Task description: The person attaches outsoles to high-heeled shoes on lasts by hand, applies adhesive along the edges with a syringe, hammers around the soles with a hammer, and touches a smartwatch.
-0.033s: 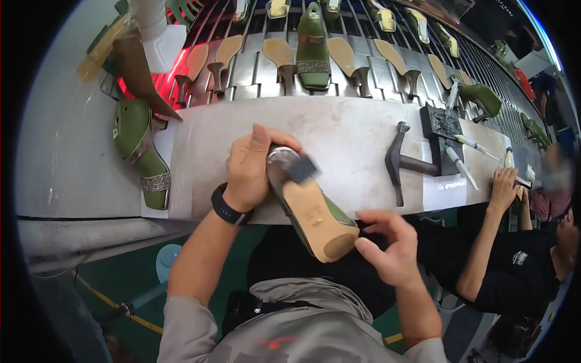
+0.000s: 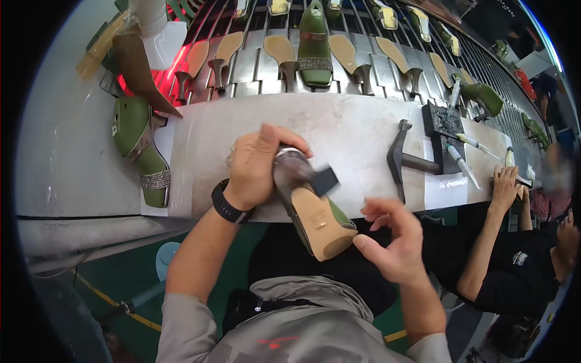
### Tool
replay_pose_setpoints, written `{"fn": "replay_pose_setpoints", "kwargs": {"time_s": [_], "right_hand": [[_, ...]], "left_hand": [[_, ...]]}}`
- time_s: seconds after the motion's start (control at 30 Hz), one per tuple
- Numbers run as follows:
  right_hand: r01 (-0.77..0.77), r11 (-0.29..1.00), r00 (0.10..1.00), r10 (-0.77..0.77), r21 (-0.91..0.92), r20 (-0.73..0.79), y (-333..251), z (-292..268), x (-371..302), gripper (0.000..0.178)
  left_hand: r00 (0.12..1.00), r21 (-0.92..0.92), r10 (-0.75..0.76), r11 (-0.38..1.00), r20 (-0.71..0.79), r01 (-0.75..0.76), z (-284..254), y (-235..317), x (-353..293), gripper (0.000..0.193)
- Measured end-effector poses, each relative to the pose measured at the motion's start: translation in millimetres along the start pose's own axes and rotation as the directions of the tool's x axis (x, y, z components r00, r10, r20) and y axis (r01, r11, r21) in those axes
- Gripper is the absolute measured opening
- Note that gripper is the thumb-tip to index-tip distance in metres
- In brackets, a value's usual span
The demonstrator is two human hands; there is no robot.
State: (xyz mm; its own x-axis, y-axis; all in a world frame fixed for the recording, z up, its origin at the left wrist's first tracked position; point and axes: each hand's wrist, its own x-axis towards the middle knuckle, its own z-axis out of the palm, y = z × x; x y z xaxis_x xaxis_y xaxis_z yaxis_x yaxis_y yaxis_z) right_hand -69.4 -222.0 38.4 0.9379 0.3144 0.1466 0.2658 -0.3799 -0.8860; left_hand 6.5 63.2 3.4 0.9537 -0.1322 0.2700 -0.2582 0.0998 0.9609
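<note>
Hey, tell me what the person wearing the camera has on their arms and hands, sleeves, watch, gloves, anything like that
Both hands are bare, with no gloves. The left hand has a black band, like a watch or fitness tracker, around the wrist. The right hand shows no ring or band. Both forearms are uncovered up to short grey sleeves near the elbows, part of a grey top with a small red mark on the chest.

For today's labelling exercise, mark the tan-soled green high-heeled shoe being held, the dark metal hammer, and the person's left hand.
Tan-soled green high-heeled shoe (image 2: 319, 222), head view: on its sole.
Dark metal hammer (image 2: 397, 158), head view: on its head.
Left hand (image 2: 257, 162), head view: on its back.
</note>
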Motion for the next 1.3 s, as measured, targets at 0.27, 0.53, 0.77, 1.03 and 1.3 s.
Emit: {"fn": "replay_pose_setpoints", "kwargs": {"time_s": [0.27, 0.53, 0.77, 1.03, 1.3], "right_hand": [[0.584, 0.756, 0.810, -0.514, -0.295, 0.283, -90.7, 10.6, 56.9, 0.038], [0.650, 0.582, 0.721, -0.676, -0.488, 0.155, -61.2, 48.4, 56.2, 0.030], [0.657, 0.580, 0.715, -0.682, -0.481, 0.155, -57.8, 54.1, 58.4, 0.029], [0.649, 0.600, 0.725, -0.674, -0.468, 0.142, -58.5, 60.4, 63.2, 0.027], [0.597, 0.638, 0.760, -0.643, -0.486, 0.089, -41.3, 56.7, 128.9, 0.028]], "left_hand": [[0.991, 0.112, 0.111, 0.987, 0.072, -0.118, 3.8, 1.4, -8.8, 0.079], [0.980, 0.156, 0.197, 0.969, -0.008, -0.194, 4.5, 0.0, -11.7, 0.096], [0.979, 0.150, 0.205, 0.968, -0.004, -0.202, 3.8, 1.2, -14.3, 0.095], [0.981, 0.121, 0.191, 0.974, 0.013, -0.192, 0.5, 0.6, -14.4, 0.090], [0.993, 0.026, -0.065, 0.998, 0.096, 0.063, -19.9, -8.2, 40.4, 0.074]]}}
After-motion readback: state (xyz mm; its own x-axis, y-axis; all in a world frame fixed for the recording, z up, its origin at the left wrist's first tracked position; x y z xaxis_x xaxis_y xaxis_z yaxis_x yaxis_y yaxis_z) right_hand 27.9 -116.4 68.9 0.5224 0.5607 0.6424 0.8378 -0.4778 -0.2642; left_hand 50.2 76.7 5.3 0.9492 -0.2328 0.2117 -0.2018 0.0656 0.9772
